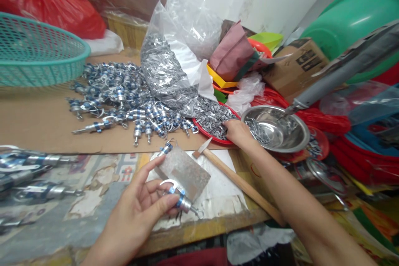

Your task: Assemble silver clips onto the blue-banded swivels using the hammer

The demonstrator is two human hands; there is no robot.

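My left hand [141, 205] is closed around a blue and silver metal fitting [180, 200] with a curved white-silver lever, above the front of the table. Behind it lies a flat grey metal block [187, 170]. My right hand [234, 131] reaches into a red tray [204, 132] heaped with small silver metal pieces [212, 114]; its fingers are bent down at the pieces, and whatever lies between the fingertips is too small to make out. A hammer [240, 181] with a wooden handle rests between the block and my right forearm.
Many similar fittings [121, 93] are piled on cardboard, with more at the left [37, 174]. A teal basket [40, 56], a clear bag of metal pieces [168, 66] and a steel bowl [277, 145] stand around. A grey bar [343, 66] slants in from the right.
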